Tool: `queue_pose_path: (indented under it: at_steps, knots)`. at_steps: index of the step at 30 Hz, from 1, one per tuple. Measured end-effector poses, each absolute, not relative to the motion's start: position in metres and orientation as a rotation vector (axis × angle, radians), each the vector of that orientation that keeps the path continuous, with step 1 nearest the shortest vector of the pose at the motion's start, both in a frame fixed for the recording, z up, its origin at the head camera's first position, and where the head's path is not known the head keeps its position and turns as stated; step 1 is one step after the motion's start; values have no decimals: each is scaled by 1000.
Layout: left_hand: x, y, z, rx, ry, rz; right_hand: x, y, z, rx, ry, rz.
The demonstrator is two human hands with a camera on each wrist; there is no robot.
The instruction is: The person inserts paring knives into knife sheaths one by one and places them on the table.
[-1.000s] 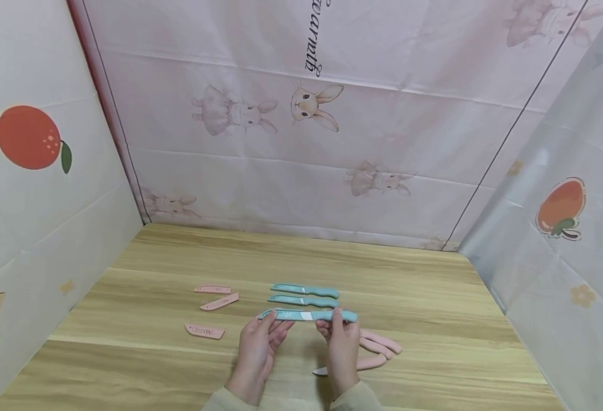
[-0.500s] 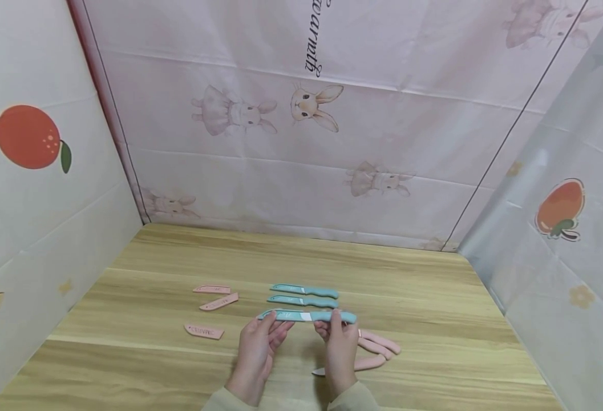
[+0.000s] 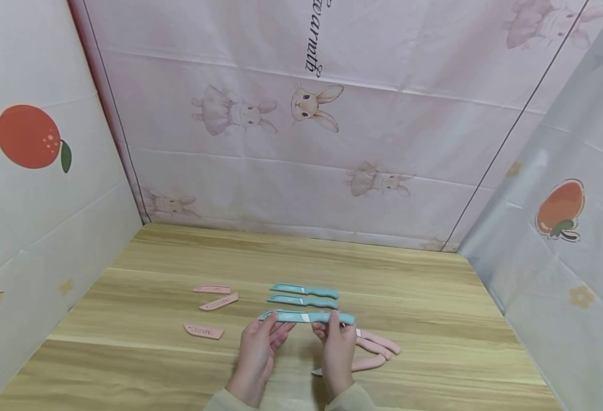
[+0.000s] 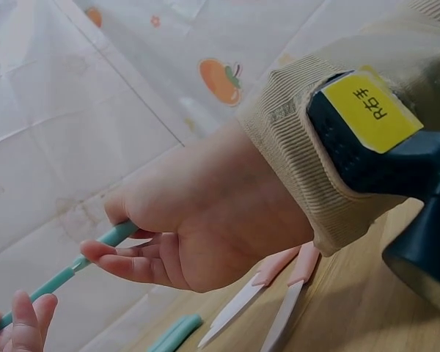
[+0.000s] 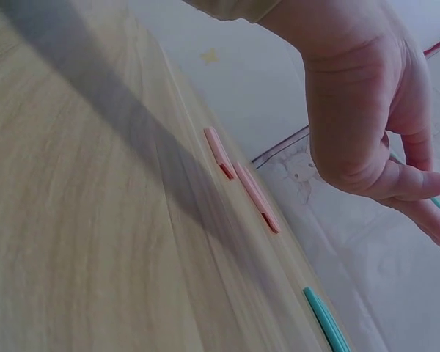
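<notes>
A teal knife (image 3: 323,317) is held level above the table, its blade inside a teal sheath (image 3: 290,316). A short white part shows between sheath and handle. My left hand (image 3: 257,348) pinches the sheath between thumb and fingers. My right hand (image 3: 339,352) grips the handle, thumb on top. The left wrist view shows the right hand (image 4: 198,220) on the teal handle (image 4: 117,233), with only fingertips of the left hand (image 4: 28,326) at lower left. In the right wrist view, the left hand (image 5: 367,110) hides most of the knife.
Behind the hands lie two sheathed teal knives (image 3: 303,301) side by side. Several pink sheaths (image 3: 204,331) lie on the left of the wooden table (image 3: 126,354). Unsheathed pink knives (image 3: 378,345) lie beside and partly behind the right hand. Printed cloth walls (image 3: 280,188) enclose the table.
My right hand and the knife handle have shifted slightly left and down. The left hand with the sheath has hardly moved. The things on the table stay where they were.
</notes>
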State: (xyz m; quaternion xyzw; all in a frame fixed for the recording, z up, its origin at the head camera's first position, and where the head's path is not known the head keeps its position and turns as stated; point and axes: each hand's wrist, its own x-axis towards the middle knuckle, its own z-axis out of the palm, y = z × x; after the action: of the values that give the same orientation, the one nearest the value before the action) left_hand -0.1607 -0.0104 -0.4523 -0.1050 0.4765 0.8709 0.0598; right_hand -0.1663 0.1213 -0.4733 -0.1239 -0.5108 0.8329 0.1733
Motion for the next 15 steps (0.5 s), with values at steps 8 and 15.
queue_pose_path:
  at_steps: [8,15]
  knots:
    - [-160,-10,-453,-321,1466,2635,-166,119,-474,-347,-1444,2355]
    - [-159,-6,-454,-299,1466,2634,-165,120,-472,-341,-1448,2371]
